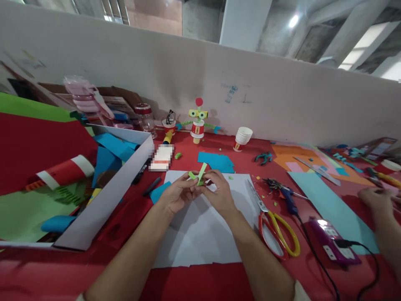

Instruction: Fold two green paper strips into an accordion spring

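Note:
Both my hands meet over a white sheet [200,234] on the red table. My left hand [178,193] and my right hand [219,190] pinch folded green paper strips [200,173] between their fingertips; one strip sticks up and away from me. Fingers of both hands are closed on the strips.
Scissors [275,228] with red and yellow handles lie right of the sheet, then a blue glue gun [290,200] and a purple device [333,242] with a cable. Another person's hand [376,198] is at far right. A grey box [103,200] of paper scraps stands left. A paper-cup figure [197,125] and cups [242,138] stand by the wall.

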Motion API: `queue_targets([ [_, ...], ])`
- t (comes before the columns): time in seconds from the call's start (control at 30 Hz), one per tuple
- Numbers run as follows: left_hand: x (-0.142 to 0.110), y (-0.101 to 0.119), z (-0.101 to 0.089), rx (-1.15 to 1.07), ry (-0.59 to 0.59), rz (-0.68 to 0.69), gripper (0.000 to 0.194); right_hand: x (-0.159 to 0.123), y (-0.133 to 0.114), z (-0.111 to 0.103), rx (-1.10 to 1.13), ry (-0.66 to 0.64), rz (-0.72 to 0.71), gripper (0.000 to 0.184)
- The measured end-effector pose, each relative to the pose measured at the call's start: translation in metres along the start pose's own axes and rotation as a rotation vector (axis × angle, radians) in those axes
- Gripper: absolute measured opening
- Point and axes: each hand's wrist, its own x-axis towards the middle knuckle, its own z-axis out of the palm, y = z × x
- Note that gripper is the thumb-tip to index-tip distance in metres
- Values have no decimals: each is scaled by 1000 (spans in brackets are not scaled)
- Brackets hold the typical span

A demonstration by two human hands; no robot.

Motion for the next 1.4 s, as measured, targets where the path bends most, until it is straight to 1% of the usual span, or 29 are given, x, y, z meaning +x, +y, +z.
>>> queue_targets([
  [0.07,0,-1,1,4,18,7,21,-1,-1,-1,-103,21,-44,7],
  [0.13,-1,-1,2,16,32,8,20,-3,-1,-1,-180,37,-77,11],
  [0.2,-1,-1,4,17,25,10,20,-4,-1,0,-211,49,-105,16],
  [0.3,-2,0,5,45,20,17,20,-5,-1,1,-185,79,-102,19],
  [0.47,-3,3,4,146,121,60,28,-3,0,4,-91,104,-28,12],
  [0.57,-4,3,5,176,107,111,33,-2,1,3,-79,103,-29,11],
  [0.67,-4,3,5,197,86,126,33,-2,2,1,-103,101,-62,12],
  [0.73,-3,2,5,208,95,149,32,-3,2,2,-95,110,-62,11],
  [0.83,-1,1,3,221,123,205,31,-3,4,5,-48,102,-12,9],
  [0.9,1,0,2,236,132,237,32,-3,5,7,-20,72,33,12],
  [1.03,2,0,0,260,151,261,35,-4,7,8,26,57,119,15],
  [1.23,2,2,1,261,149,242,33,-3,4,8,230,51,243,17],
  [1.3,1,1,1,284,150,258,29,-2,3,9,305,70,307,17],
  [1.4,-1,1,3,324,186,288,24,-2,2,11,419,93,395,19],
])
